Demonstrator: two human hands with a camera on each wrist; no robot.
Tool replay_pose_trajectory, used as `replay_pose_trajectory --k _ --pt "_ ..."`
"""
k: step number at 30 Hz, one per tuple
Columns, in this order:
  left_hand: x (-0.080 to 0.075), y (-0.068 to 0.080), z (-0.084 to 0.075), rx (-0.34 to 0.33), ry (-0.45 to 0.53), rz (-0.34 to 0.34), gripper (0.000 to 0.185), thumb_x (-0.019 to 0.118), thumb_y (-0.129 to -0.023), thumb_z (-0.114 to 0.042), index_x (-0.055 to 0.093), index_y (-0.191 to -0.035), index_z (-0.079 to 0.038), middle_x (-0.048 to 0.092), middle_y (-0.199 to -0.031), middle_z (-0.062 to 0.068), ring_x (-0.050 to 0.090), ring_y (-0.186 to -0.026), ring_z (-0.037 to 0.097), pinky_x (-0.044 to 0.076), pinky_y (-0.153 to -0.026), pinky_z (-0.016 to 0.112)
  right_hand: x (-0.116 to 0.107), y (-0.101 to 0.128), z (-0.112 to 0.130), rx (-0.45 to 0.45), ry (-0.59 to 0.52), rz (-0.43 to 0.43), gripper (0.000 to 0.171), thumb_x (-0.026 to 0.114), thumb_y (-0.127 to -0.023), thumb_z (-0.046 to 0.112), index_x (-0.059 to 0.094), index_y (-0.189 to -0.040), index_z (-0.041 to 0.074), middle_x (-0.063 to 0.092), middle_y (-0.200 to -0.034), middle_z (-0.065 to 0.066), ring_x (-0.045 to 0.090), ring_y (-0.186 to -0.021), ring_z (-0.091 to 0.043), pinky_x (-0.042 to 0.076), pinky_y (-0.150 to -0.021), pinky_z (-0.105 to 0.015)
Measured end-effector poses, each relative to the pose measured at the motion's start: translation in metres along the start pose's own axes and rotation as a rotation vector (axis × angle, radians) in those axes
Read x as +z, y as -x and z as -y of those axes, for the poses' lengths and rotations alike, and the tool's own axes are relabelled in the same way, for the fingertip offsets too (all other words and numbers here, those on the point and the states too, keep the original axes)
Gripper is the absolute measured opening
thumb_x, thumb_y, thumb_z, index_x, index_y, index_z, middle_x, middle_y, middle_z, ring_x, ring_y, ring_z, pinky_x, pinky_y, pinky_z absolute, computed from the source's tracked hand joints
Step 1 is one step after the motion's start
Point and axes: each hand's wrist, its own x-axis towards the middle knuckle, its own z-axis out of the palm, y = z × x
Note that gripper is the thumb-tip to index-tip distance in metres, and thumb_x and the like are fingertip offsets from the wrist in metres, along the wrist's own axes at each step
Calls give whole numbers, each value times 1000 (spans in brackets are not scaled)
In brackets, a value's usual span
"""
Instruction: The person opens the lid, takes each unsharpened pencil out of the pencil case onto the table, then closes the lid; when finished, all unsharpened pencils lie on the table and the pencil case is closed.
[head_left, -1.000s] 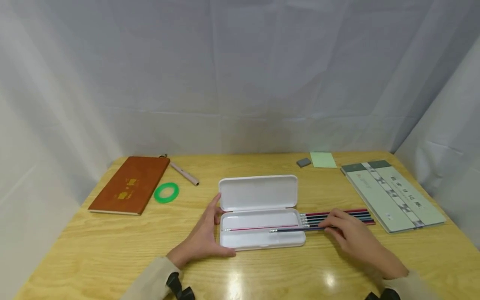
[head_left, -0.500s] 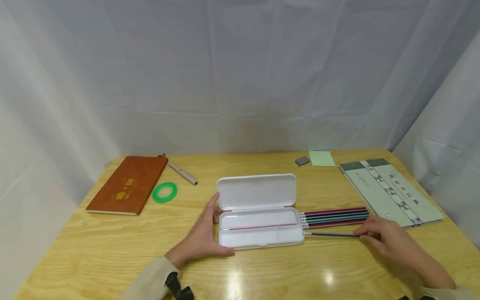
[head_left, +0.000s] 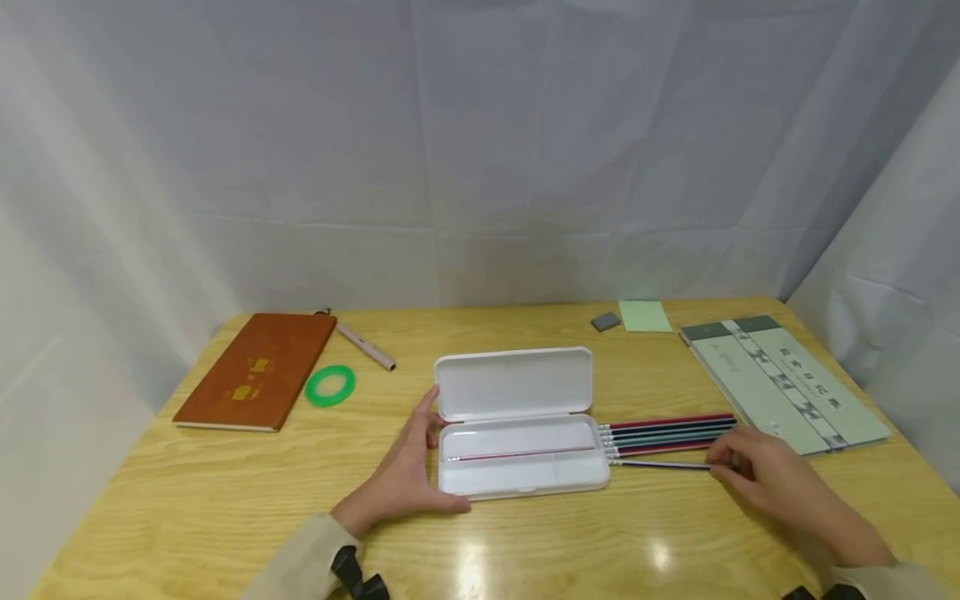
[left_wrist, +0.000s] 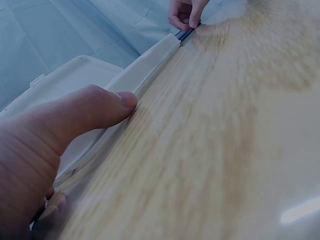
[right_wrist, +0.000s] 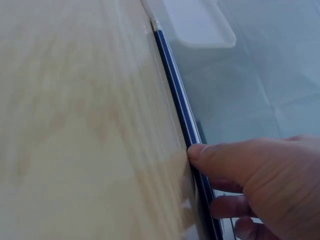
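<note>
An open white pencil case (head_left: 495, 480) stands on the table with its lid raised at the back. My left hand (head_left: 405, 475) grips its left end, thumb along the front wall and fingers towards the back. One thin red pencil (head_left: 525, 454) lies lengthwise inside. To the right of the case, my right hand (head_left: 772, 479) pinches a dark blue pencil (head_left: 660, 464) near its far right end; the eraser end points at the case. Just behind it several red, dark and teal pencils (head_left: 667, 429) lie side by side. In the right wrist view, the thumb (right_wrist: 205, 152) touches the blue pencil.
A pale green notebook (head_left: 787, 387) lies beyond the right hand. At the back are a grey eraser (head_left: 606, 322) and green sticky notes (head_left: 645, 317). On the left lie a brown notebook (head_left: 255, 367), green tape roll (head_left: 330, 386) and pinkish pen (head_left: 366, 347).
My right hand has drawn the blue pencil rightwards off the case and down to the table, then brought it slightly closer to the pencil row. My left hand stays on the case.
</note>
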Motion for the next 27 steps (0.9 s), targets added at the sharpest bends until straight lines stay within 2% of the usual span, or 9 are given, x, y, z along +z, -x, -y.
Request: replay_pose_trajectory --k 5,10,19,27 --pt "0 0 0 -9 -2 9 145 94 -45 -41 2 -155 -18 49 -112 1 40 -93 12 41 -81 26 8 -12 8 -58 30 -42 32 82 -69 5 60 -82 23 49 -80 15 38 -64 7 37 -54 -18" --pt "0 0 0 -18 -3 10 145 94 -45 -42 2 -155 -18 49 -113 1 40 -93 12 42 -81 26 18 -26 18 -118 -13 -34 33 82 -68 3 61 -83 23 51 -81 15 38 -63 7 38 -54 -17" --pt "0 1 0 -18 -5 7 145 93 -45 -45 2 -155 -19 49 -114 2 40 -93 12 41 -81 25 28 -48 37 -10 -100 168 23 76 -78 7 62 -88 23 50 -79 14 42 -65 3 40 -58 -19" --pt "0 0 0 -11 2 4 145 94 -45 -42 2 -155 -18 49 -113 2 40 -93 12 41 -81 26 28 -56 35 41 -161 198 21 73 -81 3 63 -89 20 52 -77 11 44 -65 0 41 -58 -20"
